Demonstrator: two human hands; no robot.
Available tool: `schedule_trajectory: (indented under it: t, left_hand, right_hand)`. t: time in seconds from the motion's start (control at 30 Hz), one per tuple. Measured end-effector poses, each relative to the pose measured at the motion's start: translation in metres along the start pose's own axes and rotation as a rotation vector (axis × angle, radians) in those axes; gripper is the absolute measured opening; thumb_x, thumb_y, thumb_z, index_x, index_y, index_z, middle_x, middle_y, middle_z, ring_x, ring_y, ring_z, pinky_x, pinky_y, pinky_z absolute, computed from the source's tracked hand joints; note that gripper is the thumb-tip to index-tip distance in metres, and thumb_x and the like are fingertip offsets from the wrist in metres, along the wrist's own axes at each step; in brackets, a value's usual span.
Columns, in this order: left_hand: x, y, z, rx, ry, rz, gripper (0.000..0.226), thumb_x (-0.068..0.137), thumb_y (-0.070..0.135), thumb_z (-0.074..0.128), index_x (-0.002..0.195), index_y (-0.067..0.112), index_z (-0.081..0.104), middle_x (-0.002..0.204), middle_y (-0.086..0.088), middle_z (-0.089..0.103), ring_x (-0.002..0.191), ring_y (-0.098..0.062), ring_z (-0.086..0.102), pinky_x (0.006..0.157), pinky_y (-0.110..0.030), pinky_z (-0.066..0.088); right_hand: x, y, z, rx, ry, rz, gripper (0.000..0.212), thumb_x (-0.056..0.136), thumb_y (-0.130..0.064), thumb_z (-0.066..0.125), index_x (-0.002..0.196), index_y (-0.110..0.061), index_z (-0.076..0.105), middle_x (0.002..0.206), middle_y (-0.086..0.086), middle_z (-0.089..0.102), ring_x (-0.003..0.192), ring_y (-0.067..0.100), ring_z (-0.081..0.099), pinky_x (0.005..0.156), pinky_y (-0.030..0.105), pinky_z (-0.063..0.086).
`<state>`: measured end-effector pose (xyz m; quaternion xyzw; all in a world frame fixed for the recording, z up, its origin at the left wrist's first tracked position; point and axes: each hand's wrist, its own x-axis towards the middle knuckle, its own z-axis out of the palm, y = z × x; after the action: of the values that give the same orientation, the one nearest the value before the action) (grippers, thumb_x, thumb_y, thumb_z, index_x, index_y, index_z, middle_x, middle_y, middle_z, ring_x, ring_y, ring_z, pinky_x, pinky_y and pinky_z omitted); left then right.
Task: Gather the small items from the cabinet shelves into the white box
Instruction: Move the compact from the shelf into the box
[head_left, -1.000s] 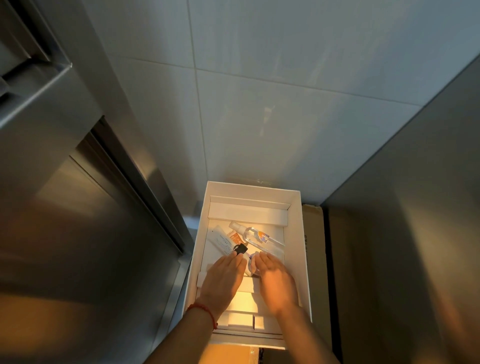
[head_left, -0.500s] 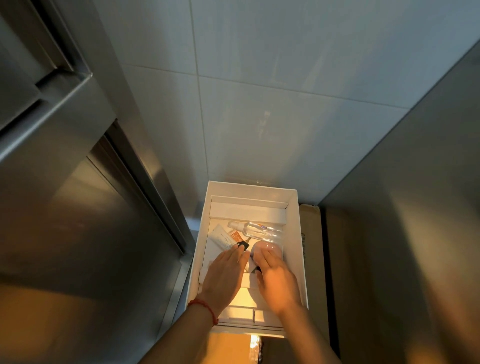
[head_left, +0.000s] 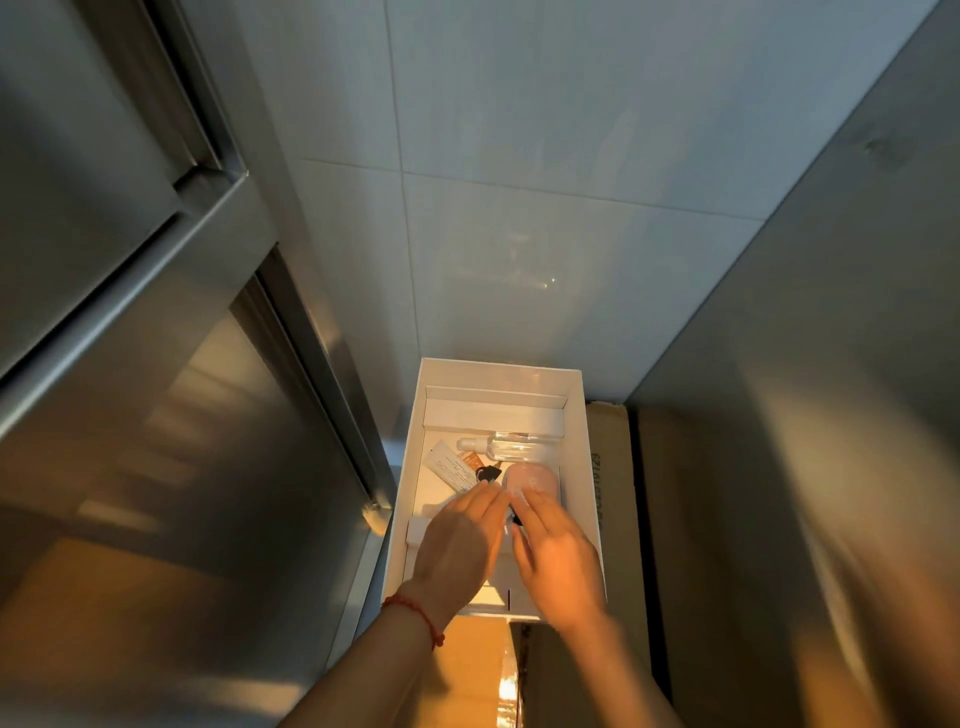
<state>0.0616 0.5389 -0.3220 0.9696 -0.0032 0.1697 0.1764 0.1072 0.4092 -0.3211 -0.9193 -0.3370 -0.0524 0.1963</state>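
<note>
Now: both hands inside the white box

White box (head_left: 582, 441) sits on cardboard cartons (head_left: 613, 499), against a tiled wall (head_left: 519, 234), steel cabinet door (head_left: 156, 415) at left. Inside the box: clear spray bottle (head_left: 511, 446) lying on its side at the far end, a white tube (head_left: 451, 470) beside it, a pink case (head_left: 532, 480) just below the bottle. Left hand (head_left: 460, 551), red cord bracelet (head_left: 415, 613) at the wrist, lies flat, fingers straight. Right hand (head_left: 558, 558) also flat, fingertips touching the pink case. Neither grips anything.

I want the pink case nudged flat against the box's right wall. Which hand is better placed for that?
Probably the right hand: its fingertips already lie on the pink case, on that side of the white box. The left hand lies nearer the tube and would have to cross over.
</note>
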Motion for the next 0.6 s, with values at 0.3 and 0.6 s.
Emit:
schedule_trajectory:
  t: [0.3,0.6]
  left_hand:
    - [-0.028,0.01,-0.009,0.058,0.088,0.022,0.024,0.069,0.016,0.08,0.09,0.006,0.076,0.089,-0.008,0.074,0.081,-0.019,0.072,0.071,-0.03,0.056]
    - [-0.062,0.019,-0.016,0.128,-0.013,-0.036,0.045,0.046,0.026,0.093,0.085,0.012,0.077,0.085,-0.003,0.074,0.078,-0.016,0.072,0.066,-0.029,0.056]
  right_hand:
    - [-0.026,-0.013,-0.013,-0.001,0.073,-0.001,0.029,0.086,-0.025,0.053,0.105,-0.013,0.072,0.106,0.003,0.071,0.093,0.017,0.069,0.081,0.028,0.053]
    - [-0.062,-0.02,-0.012,-0.002,0.007,-0.022,0.066,0.103,-0.04,0.012,0.104,-0.014,0.072,0.106,0.004,0.071,0.097,0.018,0.068,0.083,0.029,0.053]
